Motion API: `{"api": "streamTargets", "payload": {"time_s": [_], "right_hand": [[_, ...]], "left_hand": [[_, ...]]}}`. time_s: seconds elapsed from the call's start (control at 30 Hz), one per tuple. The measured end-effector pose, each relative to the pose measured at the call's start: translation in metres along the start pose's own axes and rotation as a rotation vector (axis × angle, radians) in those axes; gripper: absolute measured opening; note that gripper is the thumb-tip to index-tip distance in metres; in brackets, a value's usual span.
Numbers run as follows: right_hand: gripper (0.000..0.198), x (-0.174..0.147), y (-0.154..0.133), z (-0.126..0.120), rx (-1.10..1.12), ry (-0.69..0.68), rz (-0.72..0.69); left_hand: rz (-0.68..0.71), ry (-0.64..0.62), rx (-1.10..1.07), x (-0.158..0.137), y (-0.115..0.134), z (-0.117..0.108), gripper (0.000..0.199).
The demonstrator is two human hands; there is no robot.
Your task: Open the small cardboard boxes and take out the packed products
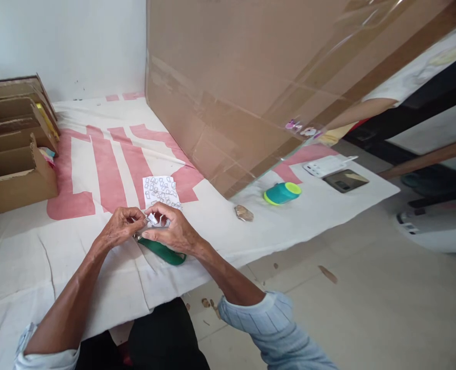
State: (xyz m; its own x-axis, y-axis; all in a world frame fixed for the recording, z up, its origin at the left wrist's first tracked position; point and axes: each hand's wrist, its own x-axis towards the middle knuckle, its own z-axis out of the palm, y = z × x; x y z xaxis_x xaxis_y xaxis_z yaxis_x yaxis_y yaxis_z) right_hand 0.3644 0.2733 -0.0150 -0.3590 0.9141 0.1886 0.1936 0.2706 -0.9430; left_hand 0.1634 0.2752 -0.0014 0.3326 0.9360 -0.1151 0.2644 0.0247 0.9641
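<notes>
White pc [152, 220] was btwn the two hands, just above the table, nr its front edge. L hand [125, 226] had thumb + index tips together, clamped on the pc's edge. R hand [174, 228] curved round the other side, thumb and index apart w/ the pc in the gap; couldn't tell if they gripped it.

Green item [163, 252] lay right under the hands, its looped end out to the R, other end partly hidden. Paper [159, 189] w/ rows of small printed outlines lay flat just beyond the hands, its near end partly covered by them.

All this was on a white cloth [112, 293] w/ big red shapes. To the R: brown lump [244, 213], then a teal/yellow tub [281, 193] tipped on its side, then a white gadget [324, 166] w/ a dark phone [345, 181] just beside it.

Far L: open cardbd boxes [19, 195] in a row. Big taped carton [243, 82] stood behind, white wall [96, 46] at back L. Past the carton, upper R, another person's arm [361, 112], blurry. Brown scraps [206, 303] on the floor [308, 308] below. Blue sleeves [266, 313] were pushed up the worker's arms.
</notes>
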Motion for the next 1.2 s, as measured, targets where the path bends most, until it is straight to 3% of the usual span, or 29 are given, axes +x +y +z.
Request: {"api": "streamTargets", "payload": {"time_s": [0.13,0.3,0.57,0.9,1.2], "right_hand": [[0.013,0.000,-0.002,0.002,-0.012,0.097,-0.050],[0.023,0.001,0.001,-0.001,0.106,0.131,0.040],[0.025,-0.002,0.012,0.000,0.249,0.215,0.167],[0.022,-0.009,0.013,-0.004,0.219,0.256,0.184],[0.025,-0.024,0.021,-0.001,0.195,0.381,0.186]], "left_hand": [[0.000,-0.014,-0.028,0.001,-0.003,-0.002,0.024],[0.018,-0.005,-0.061,0.002,-0.006,-0.003,0.030],[0.158,0.095,-0.061,0.005,-0.013,-0.003,0.028],[0.304,0.060,-0.076,0.008,-0.012,0.003,0.031],[0.315,0.060,-0.005,0.014,-0.007,0.019,0.033]]}}
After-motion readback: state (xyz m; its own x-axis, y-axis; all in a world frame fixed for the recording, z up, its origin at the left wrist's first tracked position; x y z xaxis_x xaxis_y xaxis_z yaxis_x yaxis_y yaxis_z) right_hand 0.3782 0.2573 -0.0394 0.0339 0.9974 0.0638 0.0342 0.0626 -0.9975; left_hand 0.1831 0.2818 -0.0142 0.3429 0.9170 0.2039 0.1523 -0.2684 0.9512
